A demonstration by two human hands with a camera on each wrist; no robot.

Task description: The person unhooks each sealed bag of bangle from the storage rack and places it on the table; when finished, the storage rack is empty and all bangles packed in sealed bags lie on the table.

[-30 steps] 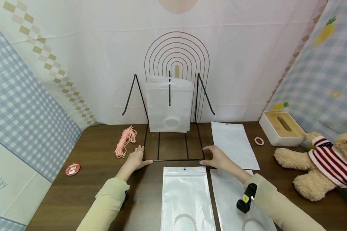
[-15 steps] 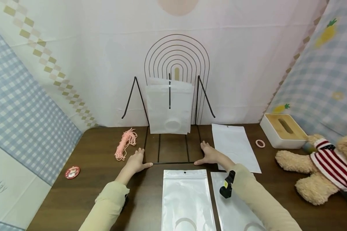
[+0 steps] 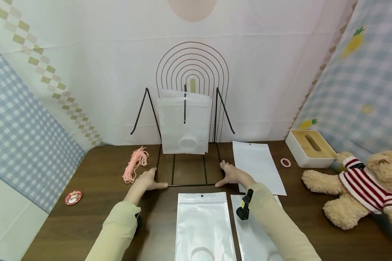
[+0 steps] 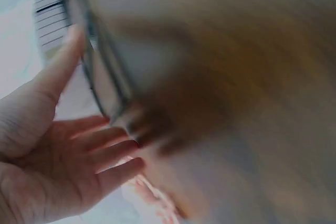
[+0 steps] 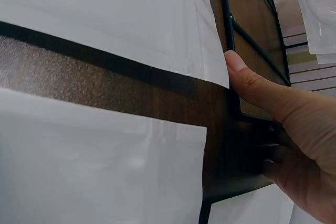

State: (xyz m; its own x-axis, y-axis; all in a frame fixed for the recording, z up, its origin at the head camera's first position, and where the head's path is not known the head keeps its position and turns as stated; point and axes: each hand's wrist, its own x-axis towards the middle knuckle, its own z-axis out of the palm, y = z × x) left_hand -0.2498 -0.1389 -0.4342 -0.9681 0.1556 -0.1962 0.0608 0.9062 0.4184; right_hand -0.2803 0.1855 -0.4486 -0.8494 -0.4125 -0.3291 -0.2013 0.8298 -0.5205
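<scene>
A black wire display rack (image 3: pixel 192 185) stands on the table, a white zip bag (image 3: pixel 184 125) hanging from its middle hook. My left hand (image 3: pixel 146 181) is at the rack's front left corner, thumb along the front bar and fingers straight along the side. At the front right corner, my right hand (image 3: pixel 233 174) touches the front bar with its thumb, its fingers spread along the side. The right wrist view shows that thumb (image 5: pixel 239 64) against the bar; its other fingers are partly in shadow. Another zip bag (image 3: pixel 202 221) lies flat before the rack.
More white bags lie at right, one behind (image 3: pixel 258 165) and one nearer (image 3: pixel 248 232), partly under the right sleeve. Pink cord (image 3: pixel 135 165) and a red round badge (image 3: pixel 73 197) lie left. A pink ring (image 3: pixel 285 162), tissue box (image 3: pixel 310 148) and teddy bear (image 3: pixel 356 185) are right.
My right thumb has moved left along the front bar, and the right fingers have straightened along the rack's side. The left hand stays at its corner. The head view has shifted slightly.
</scene>
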